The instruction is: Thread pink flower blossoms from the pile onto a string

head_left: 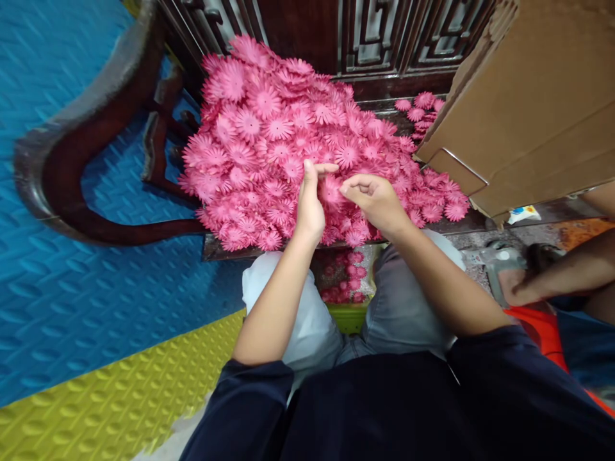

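Note:
A large heap of pink artificial flower heads (266,102) with thin petals fills the bench in front of me. Over its near part is my left hand (311,202), thumb raised and fingers stretched toward the right, apart from the thumb. Facing it, my right hand (377,197) has thumb and fingertips pinched together. One blurred pink flower (331,192) shows between the two hands, close to the right fingertips. Whether it is in the pinch or lies on the heap behind, I cannot tell.
A cardboard box (533,102) stands on the bench at the right, with more flowers beside it. The curved wooden armrest (62,166) is at the left. Between my knees, below, is a green-rimmed container (346,315) near more pink flowers. Another person's leg (567,272) shows at right.

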The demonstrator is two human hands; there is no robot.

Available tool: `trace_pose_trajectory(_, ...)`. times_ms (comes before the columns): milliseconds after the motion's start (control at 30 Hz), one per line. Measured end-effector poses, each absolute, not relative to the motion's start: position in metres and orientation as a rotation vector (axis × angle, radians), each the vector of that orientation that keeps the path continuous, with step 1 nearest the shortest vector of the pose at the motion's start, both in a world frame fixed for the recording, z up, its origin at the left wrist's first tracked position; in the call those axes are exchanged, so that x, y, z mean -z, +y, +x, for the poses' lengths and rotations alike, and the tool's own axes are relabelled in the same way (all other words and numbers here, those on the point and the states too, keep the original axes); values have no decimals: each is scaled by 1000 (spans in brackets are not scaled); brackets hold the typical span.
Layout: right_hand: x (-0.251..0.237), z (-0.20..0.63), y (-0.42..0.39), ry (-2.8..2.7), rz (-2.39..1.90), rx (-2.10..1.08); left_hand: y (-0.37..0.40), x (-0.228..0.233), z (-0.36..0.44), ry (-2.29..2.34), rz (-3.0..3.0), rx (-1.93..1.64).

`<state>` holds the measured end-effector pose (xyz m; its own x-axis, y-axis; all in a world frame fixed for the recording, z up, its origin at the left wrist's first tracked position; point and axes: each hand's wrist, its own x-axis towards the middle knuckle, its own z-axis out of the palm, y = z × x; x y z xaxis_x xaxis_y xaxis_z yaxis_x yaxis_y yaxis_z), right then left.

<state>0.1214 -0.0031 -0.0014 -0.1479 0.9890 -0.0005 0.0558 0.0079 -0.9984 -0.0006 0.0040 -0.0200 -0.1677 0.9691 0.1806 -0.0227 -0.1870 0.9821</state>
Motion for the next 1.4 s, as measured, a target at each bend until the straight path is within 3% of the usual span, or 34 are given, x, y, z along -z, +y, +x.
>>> trace_pose_trajectory(333,1,137,4,-1222,-1196,-1206,11,30,-13,962,1004,-1383)
trace_pose_trajectory(633,0,139,3,-1237,-1131,-1237,8,22,-8,1049,1127,-1512)
trace_pose_trajectory(1100,1,140,2,-1504,-1085,-1011,0,11,-7,1166,1480,-1450)
trace_pose_trajectory(1400,-4,138,-1,-1513,-1069,-1030,-2,8,-8,1182,1569,-1411)
